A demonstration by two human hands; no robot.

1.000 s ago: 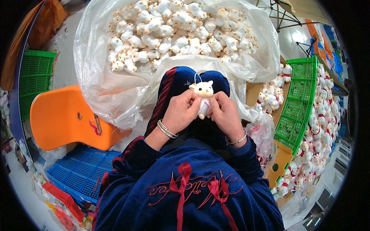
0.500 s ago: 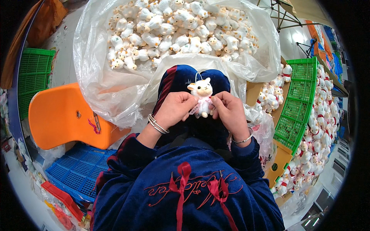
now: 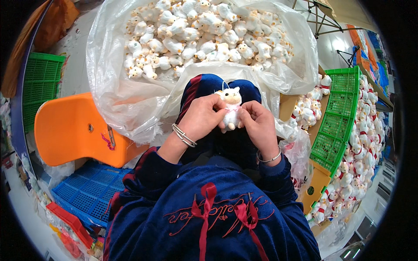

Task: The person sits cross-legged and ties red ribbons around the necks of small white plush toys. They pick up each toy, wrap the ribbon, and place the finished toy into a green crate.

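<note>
1. Head view: our left hand (image 3: 199, 118), nearly closed, pinches the toy (image 3: 231, 99).
2. Our right hand (image 3: 260, 124), similarly closed, pinches its other side.
3. We have it above our knees (image 3: 197, 89).
4. Beyond, a bag (image 3: 104, 56) holds heaped toys (image 3: 187, 39).

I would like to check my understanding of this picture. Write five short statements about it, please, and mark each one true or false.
1. The left hand and the right hand both hold one small plush toy. True.
2. The chair stands at the right side of the picture. False: the orange chair is at the left.
3. A pile of white toys lies on a translucent plastic sheet. True.
4. The crate next to the toys with red neckbands is blue. False: that crate is green.
5. The left wrist is bare. False: it wears bracelets.
</note>
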